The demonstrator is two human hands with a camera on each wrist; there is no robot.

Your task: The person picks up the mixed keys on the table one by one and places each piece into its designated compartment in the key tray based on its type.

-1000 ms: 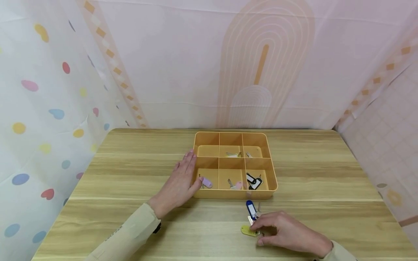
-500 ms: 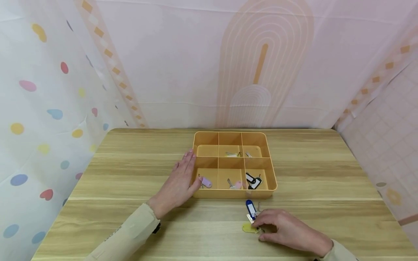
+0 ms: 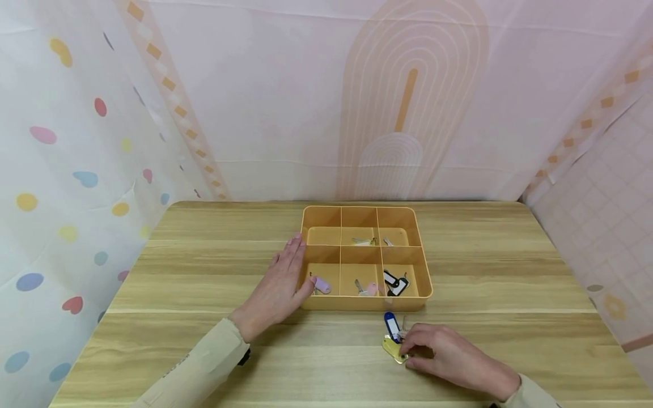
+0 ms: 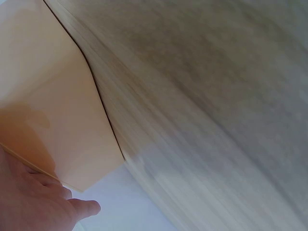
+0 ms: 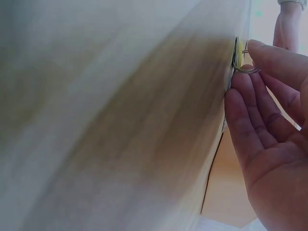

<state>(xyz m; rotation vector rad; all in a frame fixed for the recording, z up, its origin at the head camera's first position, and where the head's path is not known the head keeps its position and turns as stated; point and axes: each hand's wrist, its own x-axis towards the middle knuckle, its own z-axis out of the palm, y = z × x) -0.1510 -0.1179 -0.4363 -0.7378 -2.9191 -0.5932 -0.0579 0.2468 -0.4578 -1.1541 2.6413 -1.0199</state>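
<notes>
An orange tray [image 3: 428,272] with six compartments sits on the table. My left hand [image 3: 275,292] rests along its left side with straight fingers, thumb at the near left corner. My right hand [image 3: 449,354] pinches the ring end of a yellow key tag [image 3: 391,348] between thumb and fingers, in front of the tray. In the right wrist view, the metal ring [image 5: 248,70] shows at the fingertips. A blue key tag [image 3: 391,326] lies just beyond, with a key [image 3: 405,323] beside it; the yellow tag partly overlaps its near end.
In the tray's near row lie a purple key tag [image 3: 322,285], a pink key tag [image 3: 371,289] and black key tags [image 3: 399,287]. The far row holds a yellow-edged tag [image 3: 363,242] and a key [image 3: 388,242]. Patterned cloth [image 3: 265,102] hangs behind the table [image 3: 204,260].
My right hand has shifted slightly away from me, bringing the yellow key tag up against the blue one; the yellow tag has turned. My left hand stays at the tray.
</notes>
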